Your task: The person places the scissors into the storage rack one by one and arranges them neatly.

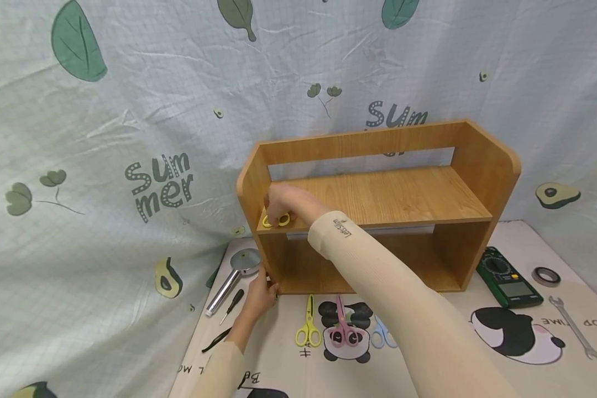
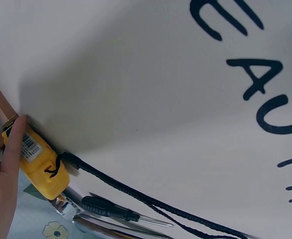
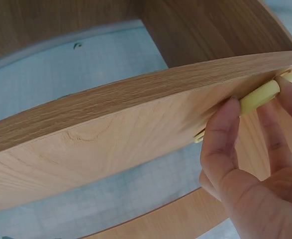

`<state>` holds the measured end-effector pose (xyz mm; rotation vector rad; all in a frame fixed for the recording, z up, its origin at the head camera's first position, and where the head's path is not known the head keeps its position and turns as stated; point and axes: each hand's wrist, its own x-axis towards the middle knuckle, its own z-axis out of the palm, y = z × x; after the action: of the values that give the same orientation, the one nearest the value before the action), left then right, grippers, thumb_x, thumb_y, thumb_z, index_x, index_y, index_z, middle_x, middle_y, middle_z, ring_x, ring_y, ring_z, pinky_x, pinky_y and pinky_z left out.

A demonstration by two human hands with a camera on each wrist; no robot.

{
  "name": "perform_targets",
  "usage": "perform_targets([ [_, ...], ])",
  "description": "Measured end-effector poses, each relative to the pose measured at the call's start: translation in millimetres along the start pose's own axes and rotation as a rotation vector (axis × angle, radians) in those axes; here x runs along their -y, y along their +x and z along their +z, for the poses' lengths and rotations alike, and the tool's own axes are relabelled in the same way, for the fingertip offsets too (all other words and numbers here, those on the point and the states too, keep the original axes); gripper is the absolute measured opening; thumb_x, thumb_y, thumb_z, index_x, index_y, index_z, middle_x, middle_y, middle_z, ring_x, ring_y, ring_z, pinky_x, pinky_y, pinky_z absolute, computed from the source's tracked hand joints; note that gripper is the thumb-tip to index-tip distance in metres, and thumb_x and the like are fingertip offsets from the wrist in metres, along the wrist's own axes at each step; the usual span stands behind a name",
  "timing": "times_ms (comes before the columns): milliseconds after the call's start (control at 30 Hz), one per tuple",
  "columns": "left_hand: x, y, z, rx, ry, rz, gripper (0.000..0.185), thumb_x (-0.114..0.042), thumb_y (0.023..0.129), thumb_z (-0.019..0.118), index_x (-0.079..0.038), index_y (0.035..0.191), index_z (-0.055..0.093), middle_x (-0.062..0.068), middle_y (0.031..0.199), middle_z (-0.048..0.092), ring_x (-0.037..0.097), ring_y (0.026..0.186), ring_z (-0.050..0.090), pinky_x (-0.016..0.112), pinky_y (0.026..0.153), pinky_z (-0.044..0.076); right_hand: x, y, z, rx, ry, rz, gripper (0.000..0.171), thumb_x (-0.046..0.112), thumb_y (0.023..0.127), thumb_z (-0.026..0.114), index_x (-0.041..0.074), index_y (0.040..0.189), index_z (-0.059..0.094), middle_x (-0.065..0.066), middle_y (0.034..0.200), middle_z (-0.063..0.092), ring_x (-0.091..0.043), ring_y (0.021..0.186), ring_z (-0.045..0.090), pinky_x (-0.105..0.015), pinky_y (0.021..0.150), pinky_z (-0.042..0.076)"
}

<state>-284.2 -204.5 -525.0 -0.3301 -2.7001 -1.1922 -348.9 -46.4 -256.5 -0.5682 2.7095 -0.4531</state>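
My right hand (image 1: 283, 202) is over the left end of the upper board of a wooden desktop shelf (image 1: 388, 193). Its fingers pinch yellow scissors (image 1: 284, 220), whose handle loops show at the board's front edge. In the right wrist view, thumb and finger close on the yellow handle (image 3: 260, 97); the blades are mostly hidden. Low down, my left hand (image 1: 261, 296) grips the shelf's front left corner, with fingers along the outer side. Close against these fingers in the left wrist view is a yellow device (image 2: 48, 172) with a barcode label and black strap.
Yellow scissors (image 1: 308, 326), pink scissors (image 1: 343, 329) and blue scissors (image 1: 380, 334) lie before the shelf. A shower head (image 1: 236, 273) and screwdriver (image 1: 235, 301) lie left; a multimeter (image 1: 507, 279), black tape roll (image 1: 546, 276) and wrench (image 1: 574, 329) lie right. A printed curtain (image 1: 179, 110) hangs behind.
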Motion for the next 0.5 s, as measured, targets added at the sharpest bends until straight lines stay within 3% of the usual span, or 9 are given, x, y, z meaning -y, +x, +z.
perform_targets([
  [267, -2.1, -0.7, 0.1, -0.005, -0.001, -0.017, 0.062, 0.013, 0.095, 0.060, 0.005, 0.149, 0.033, 0.040, 0.133, 0.059, 0.050, 0.111, 0.070, 0.045, 0.077, 0.066, -1.8, -0.5, 0.2, 0.006, 0.021, -0.009, 0.023, 0.009, 0.089, 0.074, 0.011, 0.110, 0.068, -0.001, 0.078, 0.053, -0.012, 0.063, 0.049, -0.021, 0.047, 0.042],
  [500, -3.6, -0.2, -1.2, -0.027, 0.015, 0.015, 0.057, 0.013, 0.094, 0.061, 0.007, 0.145, 0.036, 0.040, 0.127, 0.062, 0.049, 0.108, 0.071, 0.047, 0.080, 0.065, -5.4, -2.5, 1.4, 0.005, 0.044, -0.020, 0.023, 0.008, 0.090, 0.073, 0.010, 0.113, 0.068, -0.002, 0.083, 0.055, -0.012, 0.061, 0.047, -0.020, 0.047, 0.039],
])
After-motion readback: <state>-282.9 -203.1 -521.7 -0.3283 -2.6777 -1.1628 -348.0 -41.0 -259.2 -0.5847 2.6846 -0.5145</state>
